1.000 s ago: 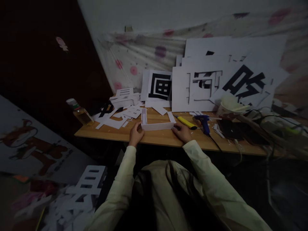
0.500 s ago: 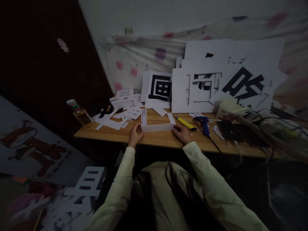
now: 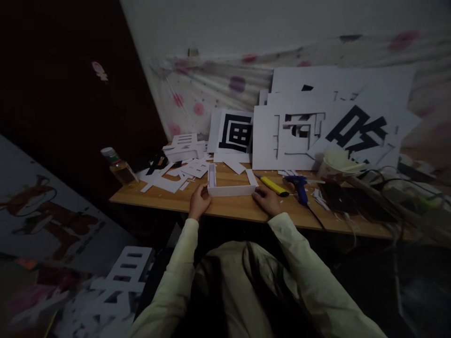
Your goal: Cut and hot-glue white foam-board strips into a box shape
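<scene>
A white U-shaped foam-board frame (image 3: 231, 191) stands on the wooden table near its front edge, its long wall facing me. My left hand (image 3: 200, 202) grips its left front corner, fingers closed around the end. At the right front corner my right hand (image 3: 267, 201) pinches the other end; its fingertips are partly hidden. Just right of the frame lies a yellow utility knife (image 3: 275, 186). Beyond it rests a blue hot glue gun (image 3: 299, 188) with a black cord trailing off the table's front edge.
Cut white board scraps (image 3: 169, 180) and stacked letter pieces (image 3: 185, 149) cover the table's left side, by a bottle (image 3: 120, 168). Boards with cut-outs (image 3: 264, 136) and a black printed character (image 3: 236, 133) lean at the back. A tub (image 3: 338, 166), dark phones (image 3: 336, 198) and cables lie right.
The view has tilted up a little, so everything sits slightly lower in the picture. Both hands stay at the frame's two front corners, and the frame looks unmoved on the table.
</scene>
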### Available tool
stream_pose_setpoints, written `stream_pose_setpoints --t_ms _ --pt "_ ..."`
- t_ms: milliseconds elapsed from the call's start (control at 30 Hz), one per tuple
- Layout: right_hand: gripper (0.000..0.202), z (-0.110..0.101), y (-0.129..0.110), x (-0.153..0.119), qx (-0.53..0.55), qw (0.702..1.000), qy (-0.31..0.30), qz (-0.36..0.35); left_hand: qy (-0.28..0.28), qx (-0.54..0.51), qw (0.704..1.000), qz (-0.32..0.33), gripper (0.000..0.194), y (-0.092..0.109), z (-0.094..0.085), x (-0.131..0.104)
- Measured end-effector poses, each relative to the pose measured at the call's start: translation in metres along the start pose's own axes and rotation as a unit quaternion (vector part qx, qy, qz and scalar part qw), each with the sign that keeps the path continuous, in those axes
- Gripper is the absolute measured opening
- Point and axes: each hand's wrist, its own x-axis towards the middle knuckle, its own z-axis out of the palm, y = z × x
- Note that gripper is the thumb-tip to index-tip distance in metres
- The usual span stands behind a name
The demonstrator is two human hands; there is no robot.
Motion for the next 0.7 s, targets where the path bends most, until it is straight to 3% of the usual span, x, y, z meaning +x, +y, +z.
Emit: stream_pose_setpoints --t_ms 500,633,700 --pt "0.021 0.004 0.002 0.002 0.043 0.999 0.027 -0.014 0.013 0.018 0.999 -0.033 0.042 0.011 0.000 -0.004" --pt "0.027 0.003 -0.017 -0.020 0.061 0.993 0.084 -0.047 0.010 0.029 0.999 -0.040 0.044 0.013 -0.002 -0.004" --pt "0.037 -0.013 -0.022 -0.040 0.057 0.988 0.125 -0.069 0.012 0.033 0.998 -0.043 0.044 0.013 -0.003 -0.004"
